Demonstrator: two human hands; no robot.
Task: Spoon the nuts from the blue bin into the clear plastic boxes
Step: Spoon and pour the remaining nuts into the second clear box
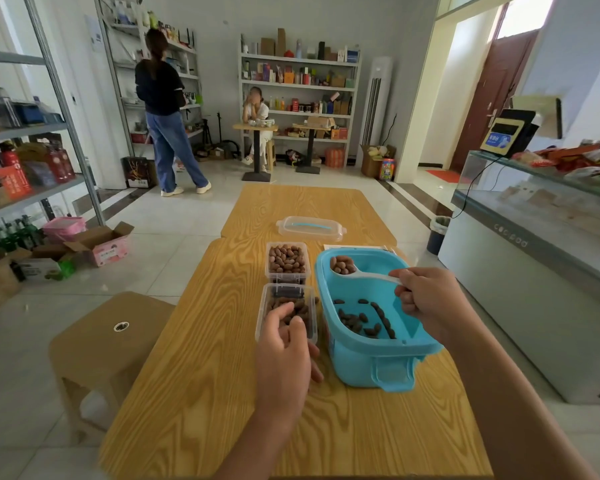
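the nuts [363,319] left in the blue bin [361,355] are brown, oval and glossy; only a thin scatter is seen on the bin's floor, gathered toward its near right side. a further small heap is held in the bowl of a white spoon [343,266], which is raised over the bin's far left corner, its handle running right. the handle is gripped by the right hand [426,303], fingers curled round its end. the bin is set on the right half of a wooden table [201,393], with a latch tab showing on its near wall.

just left of the bin, two clear boxes are lined up near to far. the far box [287,266] is filled close to its rim with lighter brown nuts. the near box [286,313] is partly filled, and its near end is covered by the left hand [284,351], whose thumb and fingers are curled round the box's rim and sides, holding it.

farther along the table a clear lid [310,228] with a blue handle is laid flat, and a sheet of paper [357,248] is tucked behind the bin. a brown stool [108,334] is placed at the table's left. shelves of goods are ranged along the far wall, where one person is seated at a small table and another is standing at the left racks. a glass counter [541,216] is seen at the right.
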